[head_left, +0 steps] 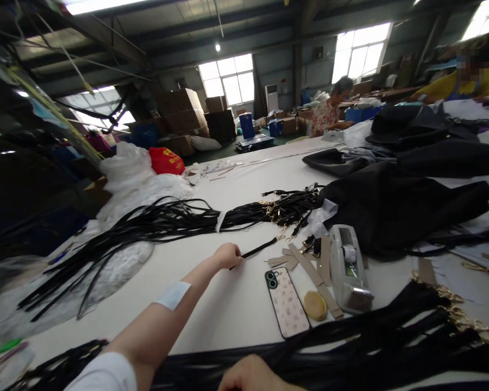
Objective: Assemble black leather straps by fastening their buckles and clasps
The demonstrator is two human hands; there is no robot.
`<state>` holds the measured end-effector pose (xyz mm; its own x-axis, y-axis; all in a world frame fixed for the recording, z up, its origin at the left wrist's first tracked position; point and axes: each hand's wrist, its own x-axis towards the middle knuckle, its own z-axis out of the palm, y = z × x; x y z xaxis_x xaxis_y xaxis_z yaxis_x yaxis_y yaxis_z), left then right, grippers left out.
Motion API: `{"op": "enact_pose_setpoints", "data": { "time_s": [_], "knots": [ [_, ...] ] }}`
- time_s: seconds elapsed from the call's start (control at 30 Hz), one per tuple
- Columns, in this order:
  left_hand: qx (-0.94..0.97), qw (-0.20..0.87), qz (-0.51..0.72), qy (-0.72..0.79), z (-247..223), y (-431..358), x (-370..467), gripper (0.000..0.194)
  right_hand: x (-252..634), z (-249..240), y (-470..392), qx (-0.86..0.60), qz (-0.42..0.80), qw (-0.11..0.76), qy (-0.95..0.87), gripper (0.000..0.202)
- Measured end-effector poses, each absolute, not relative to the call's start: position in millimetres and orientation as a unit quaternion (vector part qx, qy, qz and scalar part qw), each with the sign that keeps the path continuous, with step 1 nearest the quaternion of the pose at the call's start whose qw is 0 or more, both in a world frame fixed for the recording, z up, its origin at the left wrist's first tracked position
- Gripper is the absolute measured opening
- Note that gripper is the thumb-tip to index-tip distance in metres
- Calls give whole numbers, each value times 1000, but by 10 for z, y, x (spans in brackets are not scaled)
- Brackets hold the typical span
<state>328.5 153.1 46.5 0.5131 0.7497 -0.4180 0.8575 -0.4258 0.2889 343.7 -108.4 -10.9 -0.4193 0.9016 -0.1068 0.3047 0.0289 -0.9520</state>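
- Black strap [259, 250], just right of the frame's centre line and a little below mid-height: one single length on the pale worktop [206, 326], its gold clasp [280, 238] pointing to the right.
- I see the left hand [227, 255] closed on the strap's left end, fingers curled in a pinch with no gap that I can make out.
- The right hand [252, 374] is cut off by the bottom edge, over the near straps [350, 347]; its fingers are hidden, so I cannot tell how far open it is or whether it has hold of anything.
- Just above the left hand lies the far bundle [187, 220], a white band [220, 221] around it, clasps gathered toward the centre right.
- As I judge progress, the far bundle is already banded, while the held strap is apart from it and still single. I can make out no band on the near straps, so they look unfinished to me; I cannot tell the count.
- Right of the left hand I have cardboard strips [309, 266], a phone [288, 304] and a tape dispenser [348, 271].
- Black fabric [391, 206] is heaped at right; a co-worker [328, 114] is at upper right.
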Motion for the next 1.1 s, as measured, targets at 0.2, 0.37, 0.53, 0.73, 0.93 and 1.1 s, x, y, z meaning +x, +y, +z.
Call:
{"op": "enact_pose_setpoints", "data": {
  "time_s": [0.2, 0.37, 0.53, 0.73, 0.93, 1.1],
  "knots": [
    [780, 318, -58, 536, 298, 1046, 1998, 25, 3435, 62, -1197, -486, 486, 311, -657, 24],
    [784, 291, -1, 548, 199, 613, 1484, 33, 3462, 159, -1183, -472, 487, 297, -673, 27],
    [843, 203, 36, 497, 368, 518, 1212, 31, 3474, 116, -1183, -463, 516, 309, -652, 29],
    [914, 189, -10, 358, 424, 323, 1272, 29, 3521, 48, -1168, -460, 574, 339, -587, 36],
    [924, 219, -1, 315, 391, 183, 1544, 17, 3564, -29, -1146, -444, 665, 412, -438, 50],
    [890, 256, 34, 375, 551, 104, 1608, 34, 3608, -53, -1134, -424, 694, 504, -289, 46]
  ]
}}
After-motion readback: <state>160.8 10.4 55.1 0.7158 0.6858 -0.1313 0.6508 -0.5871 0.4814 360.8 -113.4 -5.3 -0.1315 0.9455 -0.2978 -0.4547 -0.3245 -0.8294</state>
